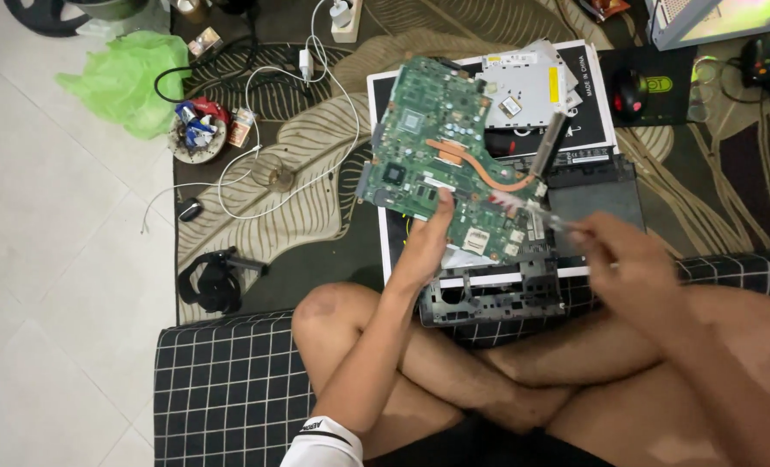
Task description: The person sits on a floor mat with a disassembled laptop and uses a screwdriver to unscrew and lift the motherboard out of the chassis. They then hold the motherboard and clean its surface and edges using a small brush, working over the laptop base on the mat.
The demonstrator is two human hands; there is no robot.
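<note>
My left hand holds up a green laptop motherboard by its near edge, thumb on top; a copper heat pipe crosses the board. My right hand grips a small brush, blurred, whose bristles touch the board's lower right part. Under the board, near my crossed legs, lies a black plastic laptop frame.
A silver optical drive and a dark laptop panel lie on a black box. Left on the patterned rug: white cables, black headphones, a green plastic bag, a round ashtray. A mouse and game controller at right.
</note>
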